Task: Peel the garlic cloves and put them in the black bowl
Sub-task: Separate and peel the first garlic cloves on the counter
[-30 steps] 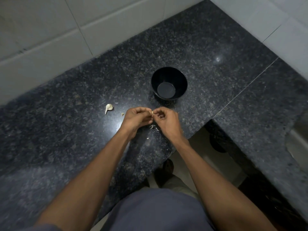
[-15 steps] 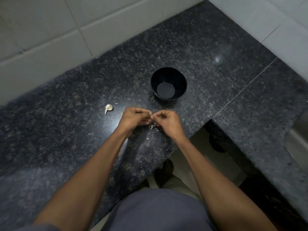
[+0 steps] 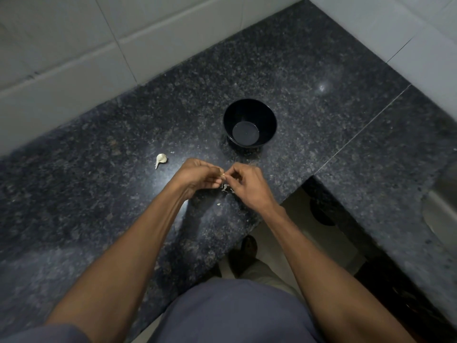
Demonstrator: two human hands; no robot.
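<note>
Head view has the left hand [image 3: 197, 178] and right hand [image 3: 247, 185] both pinching one garlic clove [image 3: 222, 175] over the surface [image 3: 99, 206], black bowl [image 3: 249, 123] at 12 o'clock looking empty, so a slippery squeeze could shoot it off the edge.

I stand in a home kitchen; the dark speckled granite counter [image 3: 284, 60] fills the corner in front of me, made of two slabs that meet at a thin seam; pale glazed wall tiles [image 3: 74, 45] with grey grout lines rise behind it on both sides; at the far right a curved metal sink [image 3: 442, 201] is set into the stone; under the counter I see a light floor [image 3: 291, 219]; on the worktop sit a black bowl [image 3: 249, 122] and a garlic clove [image 3: 160, 160], with scraps of papery peel [image 3: 226, 188] beside them.
</note>
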